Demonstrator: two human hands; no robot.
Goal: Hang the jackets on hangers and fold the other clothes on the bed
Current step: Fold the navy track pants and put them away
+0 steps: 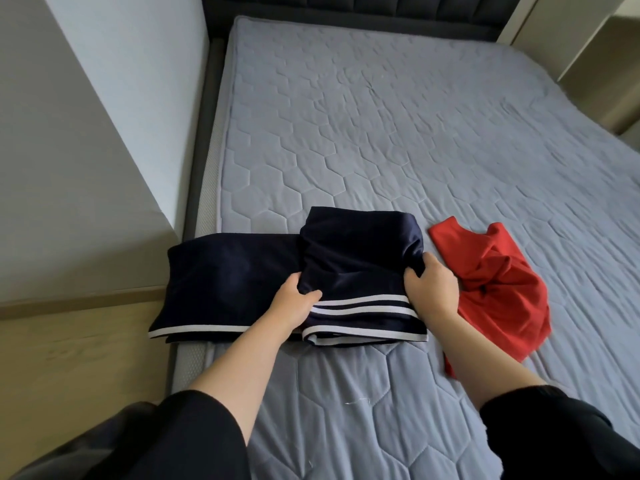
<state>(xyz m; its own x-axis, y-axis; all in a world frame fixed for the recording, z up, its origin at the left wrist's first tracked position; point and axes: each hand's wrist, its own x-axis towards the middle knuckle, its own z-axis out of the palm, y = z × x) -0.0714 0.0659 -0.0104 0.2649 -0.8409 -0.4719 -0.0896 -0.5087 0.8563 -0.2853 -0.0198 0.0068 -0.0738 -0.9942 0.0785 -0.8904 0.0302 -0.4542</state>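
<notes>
As left hand (294,301) and right hand (431,289) pinch navy garment (235,271), forearms (242,362) outstretched

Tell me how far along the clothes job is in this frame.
Done: nothing in view is fully folded or hung yet. In hand: the navy white-striped garment lies half folded near the edge of the mattress, its right part doubled over, with the left hand and right hand gripping that top layer. Left: finishing this fold, then the red garment lying crumpled to its right.
</notes>
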